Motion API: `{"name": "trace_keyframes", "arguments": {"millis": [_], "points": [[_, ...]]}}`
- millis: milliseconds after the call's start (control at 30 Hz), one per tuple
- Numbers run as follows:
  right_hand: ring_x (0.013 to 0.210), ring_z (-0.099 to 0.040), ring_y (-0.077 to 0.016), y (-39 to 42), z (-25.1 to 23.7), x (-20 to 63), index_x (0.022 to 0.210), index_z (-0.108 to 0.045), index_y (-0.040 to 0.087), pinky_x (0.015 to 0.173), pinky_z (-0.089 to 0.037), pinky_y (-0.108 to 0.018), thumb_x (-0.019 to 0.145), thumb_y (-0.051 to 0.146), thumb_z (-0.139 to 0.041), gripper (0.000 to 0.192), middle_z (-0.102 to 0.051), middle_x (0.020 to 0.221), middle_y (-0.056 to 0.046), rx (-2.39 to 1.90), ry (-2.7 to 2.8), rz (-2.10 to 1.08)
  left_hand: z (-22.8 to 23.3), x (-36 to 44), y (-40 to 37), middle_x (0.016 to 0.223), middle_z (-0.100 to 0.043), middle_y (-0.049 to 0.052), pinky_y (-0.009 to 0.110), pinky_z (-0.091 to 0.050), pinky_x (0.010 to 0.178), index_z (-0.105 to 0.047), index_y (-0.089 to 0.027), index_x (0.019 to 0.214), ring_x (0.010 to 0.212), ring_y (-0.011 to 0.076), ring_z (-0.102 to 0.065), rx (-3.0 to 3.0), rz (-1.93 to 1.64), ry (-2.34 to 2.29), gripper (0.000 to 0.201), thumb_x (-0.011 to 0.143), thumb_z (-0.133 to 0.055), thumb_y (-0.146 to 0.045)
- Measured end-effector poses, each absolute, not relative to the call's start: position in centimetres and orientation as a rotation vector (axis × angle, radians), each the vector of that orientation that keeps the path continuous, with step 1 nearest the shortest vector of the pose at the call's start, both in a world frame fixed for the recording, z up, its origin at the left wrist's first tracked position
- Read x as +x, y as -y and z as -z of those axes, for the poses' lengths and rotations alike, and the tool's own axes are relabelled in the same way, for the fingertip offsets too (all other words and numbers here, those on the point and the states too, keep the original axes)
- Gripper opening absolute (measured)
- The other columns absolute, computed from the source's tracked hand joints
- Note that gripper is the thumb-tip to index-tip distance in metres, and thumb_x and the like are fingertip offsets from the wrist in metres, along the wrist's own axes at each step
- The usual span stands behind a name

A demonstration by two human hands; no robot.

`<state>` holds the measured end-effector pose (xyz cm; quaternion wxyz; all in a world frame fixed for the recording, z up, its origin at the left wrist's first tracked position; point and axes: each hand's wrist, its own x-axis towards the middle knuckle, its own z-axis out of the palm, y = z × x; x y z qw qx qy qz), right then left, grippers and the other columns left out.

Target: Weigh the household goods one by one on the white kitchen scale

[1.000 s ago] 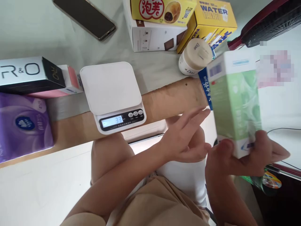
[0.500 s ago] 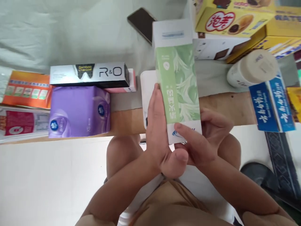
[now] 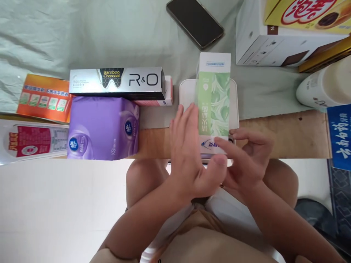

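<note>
A long green-and-white toothpaste box (image 3: 216, 98) lies over a white rounded tray-like plate (image 3: 234, 95), its printed face up. Along the box's left side rests my left hand (image 3: 188, 149), fingers straight and flat, thumb sticking out toward the right. My right hand (image 3: 246, 157) is at the near right corner of the box, one fingertip over its near end and other fingers bent beside its right edge. The box hides much of the plate.
Left stand a purple tissue pack (image 3: 95, 128), a silver-black R&O box (image 3: 117, 83), an orange box (image 3: 45, 96) and a bottle with a red label (image 3: 34, 140). A phone (image 3: 196, 23) lies behind. Right are stacked boxes (image 3: 274, 47), a white jar (image 3: 315, 89) and a blue box (image 3: 341, 135).
The toothpaste box has come down from a raised, tilted position onto the white plate, with both hands still against it. The camera view has shifted, so more of the plate shows.
</note>
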<state>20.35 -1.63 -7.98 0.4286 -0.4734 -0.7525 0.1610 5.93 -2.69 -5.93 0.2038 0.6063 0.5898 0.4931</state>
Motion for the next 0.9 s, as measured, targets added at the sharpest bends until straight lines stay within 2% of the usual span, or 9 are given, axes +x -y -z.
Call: {"name": "trace_keyframes", "arguments": {"millis": [67,133,233,367,500,600,767,833,900], "points": [[0.095,-0.058,-0.0167,0.7,7.8,21.3,0.133,-0.063,0.038,0.076,-0.055,-0.035,0.087,0.039,-0.056,0.046,-0.051,0.106,-0.006,-1.068,1.857,-0.226,6.2,4.9,2.1,0.156,-0.049,0.013,0.057,-0.027,0.132,-0.044,-0.022,0.150,0.155,0.0343,-0.036,1.648,-1.495,-1.585,0.070,0.099,-0.029,-0.067],[0.090,-0.057,-0.0161,-0.2,8.0,22.1,0.133,-0.064,0.033,0.074,-0.053,-0.034,0.091,0.038,-0.050,0.045,-0.054,0.102,-0.006,-1.048,1.773,-0.136,6.6,3.5,1.3,0.150,-0.055,0.008,0.052,-0.032,0.131,-0.053,-0.024,0.145,0.150,0.0315,-0.043,1.640,-1.635,-1.519,0.063,0.100,-0.032,-0.063],[0.091,-0.054,-0.0155,-1.1,8.5,22.9,0.128,-0.066,0.036,0.076,-0.050,-0.034,0.093,0.040,-0.045,0.041,-0.055,0.098,-0.004,-1.096,1.663,-0.177,7.3,1.7,0.2,0.141,-0.061,0.003,0.052,-0.037,0.127,-0.059,-0.031,0.137,0.144,0.0287,-0.048,1.624,-1.696,-1.545,0.057,0.099,-0.032,-0.063],[0.095,-0.056,-0.0146,-1.4,8.8,23.2,0.123,-0.068,0.032,0.079,-0.050,-0.032,0.094,0.036,-0.046,0.037,-0.057,0.099,-0.004,-1.120,1.615,-0.281,7.8,1.1,-0.5,0.127,-0.062,0.003,0.055,-0.047,0.115,-0.061,-0.036,0.128,0.129,0.0287,-0.057,1.552,-1.654,-1.672,0.057,0.094,-0.036,-0.075],[0.094,-0.060,-0.0150,-1.3,8.6,23.4,0.117,-0.068,0.022,0.081,-0.053,-0.035,0.093,0.033,-0.047,0.034,-0.060,0.104,-0.005,-1.177,1.553,-0.387,7.8,1.9,-0.8,0.109,-0.059,0.003,0.054,-0.052,0.100,-0.057,-0.029,0.116,0.110,0.0222,-0.060,1.706,-1.783,-1.715,0.054,0.097,-0.030,-0.072],[0.093,-0.061,-0.0145,-1.1,8.5,23.4,0.114,-0.067,0.019,0.082,-0.052,-0.035,0.090,0.032,-0.048,0.033,-0.061,0.102,-0.005,-1.235,1.481,-0.471,7.8,2.7,-0.8,0.108,-0.057,0.001,0.054,-0.051,0.102,-0.055,-0.021,0.113,0.110,0.0190,-0.059,1.813,-1.785,-1.709,0.055,0.103,-0.021,-0.064],[0.093,-0.058,-0.0133,-0.5,8.9,23.3,0.113,-0.068,0.020,0.083,-0.049,-0.033,0.091,0.032,-0.050,0.031,-0.061,0.098,-0.005,-1.242,1.363,-0.606,7.4,3.9,-0.4,0.109,-0.055,-0.001,0.042,-0.055,0.091,-0.052,-0.010,0.113,0.107,0.0083,-0.058,1.887,-1.703,-1.907,0.068,0.108,-0.001,-0.054],[0.094,-0.057,-0.0131,-0.3,9.0,23.3,0.114,-0.068,0.021,0.085,-0.049,-0.033,0.093,0.035,-0.050,0.031,-0.061,0.098,-0.005,-1.250,1.357,-0.617,7.2,4.1,-0.2,0.113,-0.056,-0.001,0.040,-0.056,0.092,-0.051,-0.007,0.115,0.116,0.0096,-0.057,1.893,-1.610,-2.030,0.071,0.108,0.009,-0.045],[0.094,-0.057,-0.0125,-0.2,9.1,23.5,0.116,-0.068,0.022,0.087,-0.049,-0.033,0.094,0.036,-0.050,0.032,-0.061,0.100,-0.004,-1.268,1.353,-0.639,7.2,4.0,0.0,0.115,-0.059,0.000,0.042,-0.056,0.093,-0.053,-0.010,0.116,0.121,0.0147,-0.059,1.881,-1.591,-1.999,0.072,0.107,0.006,-0.050]]}}
